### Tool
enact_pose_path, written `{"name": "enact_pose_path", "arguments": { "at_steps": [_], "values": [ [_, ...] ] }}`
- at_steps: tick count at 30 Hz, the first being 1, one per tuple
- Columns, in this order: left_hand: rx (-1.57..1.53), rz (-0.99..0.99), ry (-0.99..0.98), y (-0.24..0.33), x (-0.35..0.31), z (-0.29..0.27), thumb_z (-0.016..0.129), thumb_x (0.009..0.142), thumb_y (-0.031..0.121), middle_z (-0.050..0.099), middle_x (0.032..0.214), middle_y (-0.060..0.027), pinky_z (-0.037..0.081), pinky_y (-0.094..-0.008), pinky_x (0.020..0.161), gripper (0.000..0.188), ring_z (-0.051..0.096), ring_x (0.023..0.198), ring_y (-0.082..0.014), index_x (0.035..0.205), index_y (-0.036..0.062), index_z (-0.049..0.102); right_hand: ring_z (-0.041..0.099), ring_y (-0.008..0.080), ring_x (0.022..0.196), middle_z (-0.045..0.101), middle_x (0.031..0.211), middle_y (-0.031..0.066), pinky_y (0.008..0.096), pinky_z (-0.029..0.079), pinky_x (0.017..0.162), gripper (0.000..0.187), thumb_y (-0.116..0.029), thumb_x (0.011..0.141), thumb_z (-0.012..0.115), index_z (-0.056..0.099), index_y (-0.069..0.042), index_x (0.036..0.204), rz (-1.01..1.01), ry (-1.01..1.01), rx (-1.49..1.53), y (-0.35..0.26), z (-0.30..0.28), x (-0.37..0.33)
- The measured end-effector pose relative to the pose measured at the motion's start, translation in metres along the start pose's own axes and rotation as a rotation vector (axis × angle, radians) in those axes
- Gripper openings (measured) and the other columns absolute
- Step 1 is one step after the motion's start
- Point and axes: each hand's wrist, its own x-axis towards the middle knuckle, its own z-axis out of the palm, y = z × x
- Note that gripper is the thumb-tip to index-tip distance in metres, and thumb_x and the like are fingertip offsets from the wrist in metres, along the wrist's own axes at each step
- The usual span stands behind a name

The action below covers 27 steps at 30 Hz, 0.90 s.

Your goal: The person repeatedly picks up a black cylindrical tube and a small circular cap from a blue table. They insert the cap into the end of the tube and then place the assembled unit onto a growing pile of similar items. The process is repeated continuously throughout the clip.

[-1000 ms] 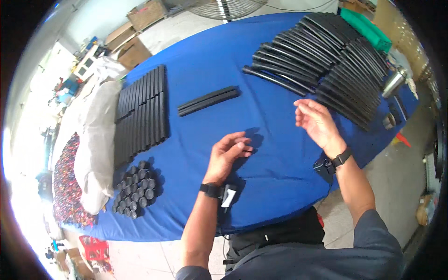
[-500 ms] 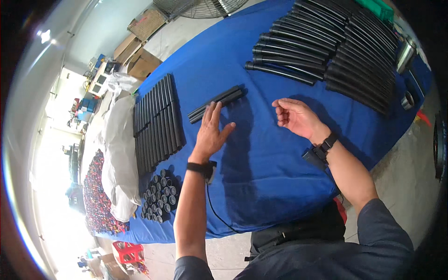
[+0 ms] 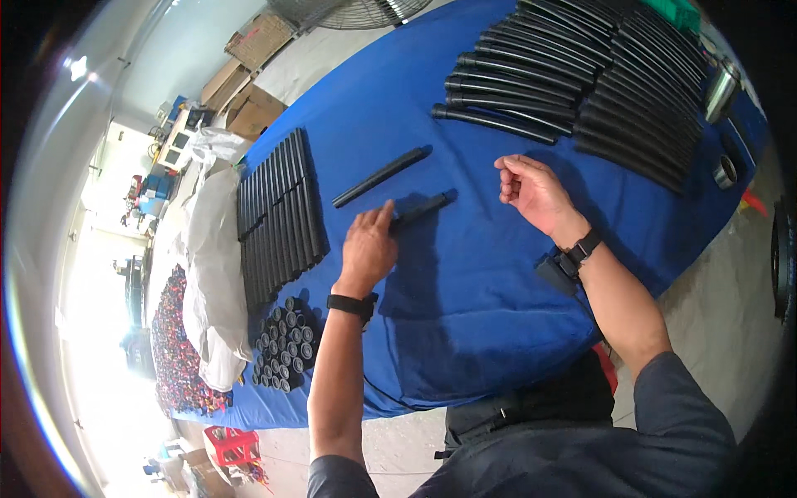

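Two black tubes lie apart on the blue cloth in front of me. The far black tube [image 3: 380,178] rests untouched, slanting up to the right. My left hand [image 3: 369,249] has its fingers closed on the end of the near black tube [image 3: 423,211], whose left end is hidden by the fingers. To the right, my right hand [image 3: 534,195] hovers over the cloth, palm partly up, with its fingers curled in and the thumb against them. Whatever may be inside those fingers cannot be seen.
Rows of long black tubes [image 3: 639,124] cover the far right. More black tubes [image 3: 278,220] lie at left, above a cluster of round black caps [image 3: 285,349]. A white plastic bag [image 3: 212,282], a colourful heap of small pieces [image 3: 178,357] and a metal flask [image 3: 722,90] flank them.
The two tubes, side by side before, are now apart: the near one has shifted toward me and right with my left hand. My right hand, still curled, has barely moved.
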Motion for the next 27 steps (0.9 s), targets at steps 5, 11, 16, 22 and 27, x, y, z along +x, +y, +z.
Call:
{"name": "enact_pose_path", "arguments": {
  "at_steps": [5, 11, 16, 22, 27],
  "values": [
    [-0.033, -0.042, -0.149, 0.016, -0.019, -0.005, 0.060, 0.079, 0.001, 0.065, 0.110, -0.0127, 0.051, -0.0474, 0.101, 0.047, 0.063, 0.110, -0.0358, 0.126, 0.0092, 0.066, 0.066, 0.0155, 0.094, 0.071, 0.103, 0.0050, 0.0332, 0.054, 0.086, 0.030, -0.032, 0.103, 0.063, 0.070, -0.004, 0.115, 0.061, -0.079, -0.131, 0.006, 0.014, -0.003],
    [-0.174, 0.212, 0.110, 0.069, -0.023, -0.025, 0.063, 0.082, 0.003, 0.064, 0.102, -0.0065, 0.041, -0.0546, 0.117, 0.036, 0.065, 0.106, -0.0283, 0.116, 0.0142, 0.071, 0.072, 0.0255, 0.099, 0.070, 0.110, 0.0179, 0.0378, 0.060, 0.086, 0.043, -0.024, 0.104, 0.062, 0.053, 0.003, 0.137, 0.396, -0.335, -0.210, 0.013, 0.035, -0.021],
    [-0.230, 0.258, 0.172, 0.097, -0.022, -0.012, 0.065, 0.085, 0.008, 0.064, 0.108, -0.0069, 0.038, -0.0513, 0.120, 0.035, 0.065, 0.108, -0.0278, 0.119, 0.0128, 0.070, 0.069, 0.0152, 0.067, 0.069, 0.092, 0.0103, 0.0277, 0.058, 0.056, 0.033, -0.017, 0.098, 0.066, 0.056, -0.002, 0.127, 0.604, -0.502, -0.490, 0.020, 0.064, -0.039],
    [-0.137, 0.031, 0.306, 0.058, -0.038, -0.013, 0.073, 0.083, 0.011, 0.068, 0.120, -0.0129, 0.052, -0.0458, 0.103, 0.031, 0.065, 0.115, -0.0326, 0.115, 0.0080, 0.071, 0.060, 0.0065, 0.054, 0.064, 0.080, 0.0029, 0.0205, 0.050, 0.044, 0.030, -0.016, 0.099, 0.063, 0.058, -0.003, 0.126, 0.525, -0.383, -0.378, 0.019, 0.058, -0.037],
    [0.356, -0.643, -0.033, -0.064, -0.082, -0.074, 0.067, 0.091, 0.037, 0.072, 0.110, -0.0190, 0.053, -0.0502, 0.095, 0.034, 0.064, 0.112, -0.0386, 0.108, 0.0072, 0.072, 0.059, 0.0056, 0.053, 0.062, 0.077, 0.0015, 0.0194, 0.048, 0.043, 0.032, -0.016, 0.100, 0.063, 0.058, 0.000, 0.126, 0.525, -0.397, -0.390, 0.016, 0.065, -0.039]
  ]
}}
